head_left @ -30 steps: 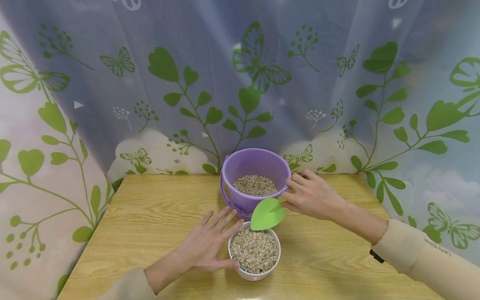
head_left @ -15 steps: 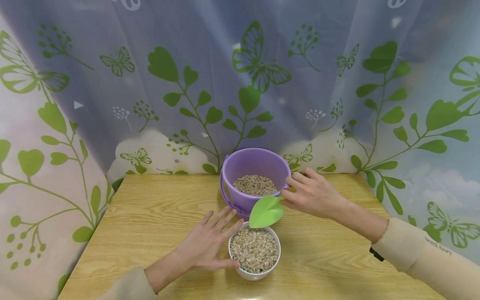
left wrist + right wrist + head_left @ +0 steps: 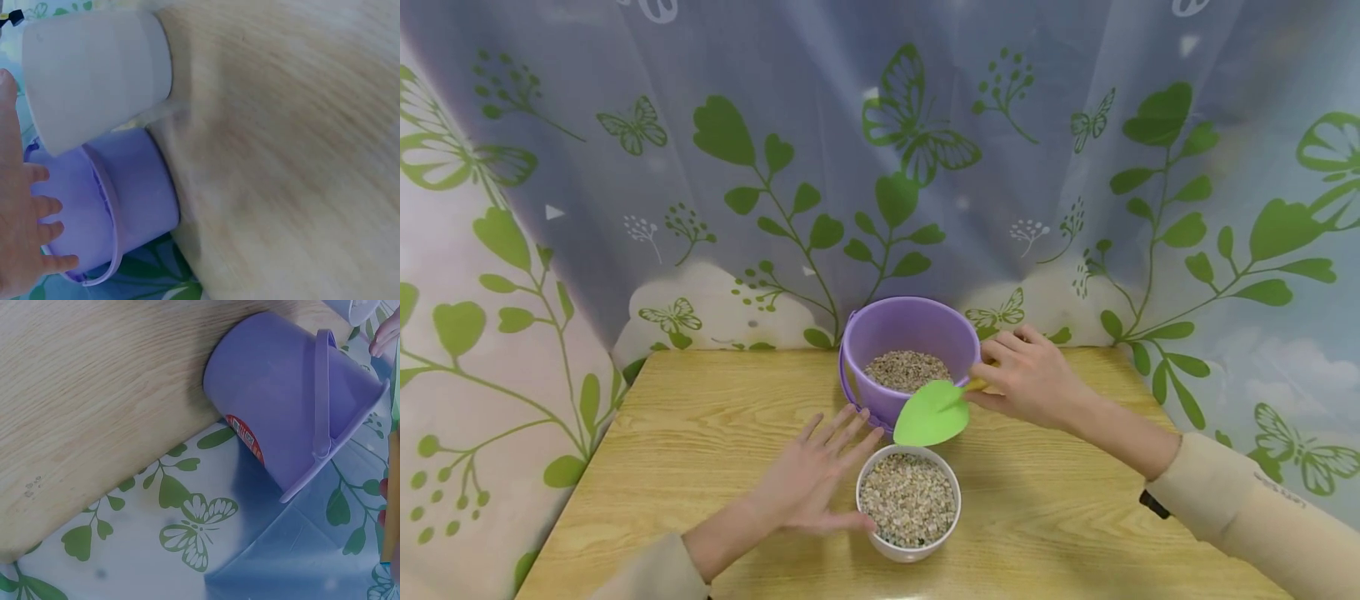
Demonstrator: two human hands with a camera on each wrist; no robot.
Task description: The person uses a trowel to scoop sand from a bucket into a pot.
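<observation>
My right hand (image 3: 1030, 379) grips the yellow handle (image 3: 392, 494) of a small trowel with a green leaf-shaped blade (image 3: 932, 414). That blade tilts in front of the bucket's near rim, just beyond the white bowl. The bowl (image 3: 908, 553) is filled nearly to its rim with pale grit. Behind it stands a purple bucket (image 3: 910, 321) with darker grit in its bottom. My left hand (image 3: 808, 479) is spread with straight fingers at the bowl's left side, thumb near its rim and fingertips near the bucket. In the left wrist view its fingers (image 3: 47, 232) overlap the bucket.
The bucket's handle (image 3: 322, 394) hangs down against its side. Both containers stand on a wood-grain table (image 3: 715, 417). A curtain (image 3: 820, 167) printed with leaves and butterflies rises behind the table's far edge.
My right hand has moved slightly up and away, drawing the green blade off the bowl's far rim toward the bucket. The yellow handle now shows. My left hand has barely shifted.
</observation>
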